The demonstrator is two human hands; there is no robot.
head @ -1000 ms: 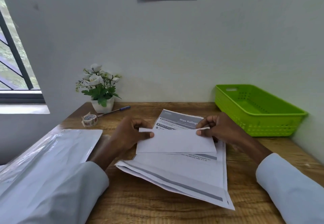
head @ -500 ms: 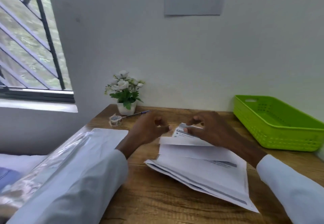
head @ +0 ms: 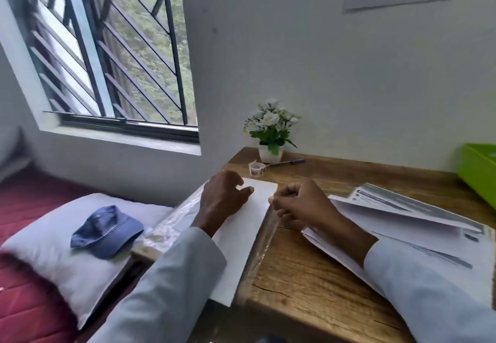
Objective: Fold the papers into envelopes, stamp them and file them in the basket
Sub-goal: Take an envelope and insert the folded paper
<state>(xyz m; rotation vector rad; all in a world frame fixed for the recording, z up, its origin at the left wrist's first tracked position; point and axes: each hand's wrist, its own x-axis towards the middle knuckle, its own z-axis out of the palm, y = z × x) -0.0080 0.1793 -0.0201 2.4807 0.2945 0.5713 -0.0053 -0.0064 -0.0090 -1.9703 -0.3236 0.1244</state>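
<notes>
Wooden desk (head: 308, 283): left hand (head: 222, 197), fingers loosely curled, rests on the envelope pack (head: 241, 238); right hand (head: 300, 203) pinches its plastic edge just beside.

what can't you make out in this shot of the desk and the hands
Head view:
- green basket: cut off by the right edge, so its contents are unseen.
- printed papers: text blurred, unreadable.
- right hand: curled fingers hide what, if anything, they pinch.
- stamp roll: too small to see its design.
</notes>
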